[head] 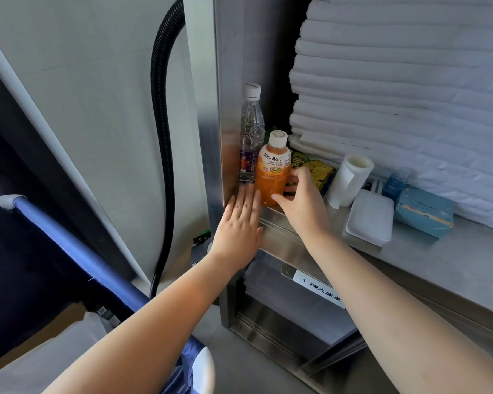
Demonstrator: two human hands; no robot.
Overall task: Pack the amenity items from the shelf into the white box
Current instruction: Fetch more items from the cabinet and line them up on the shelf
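Note:
An orange Mogu Mogu juice bottle (271, 172) stands on the steel shelf (439, 260) next to a clear water bottle (251, 129). My right hand (302, 203) curls round the lower right side of the juice bottle, thumb in front of it. My left hand (239, 226) lies flat with straight fingers against the shelf's front corner, just below the water bottle. Behind the juice bottle lies a yellow-green snack bag (316, 169). Further right are a white paper roll (347, 180), a white flat pack (370, 217), a teal tissue box (424, 211) and a small blue bottle (393, 183).
Stacked white towels (396, 89) fill the back of the shelf. A black corrugated hose (162, 109) hangs left of the steel cabinet post. A lower shelf carries a label (322, 288). At the lower left sit a blue-framed cart (69, 237) and white and brown boxes.

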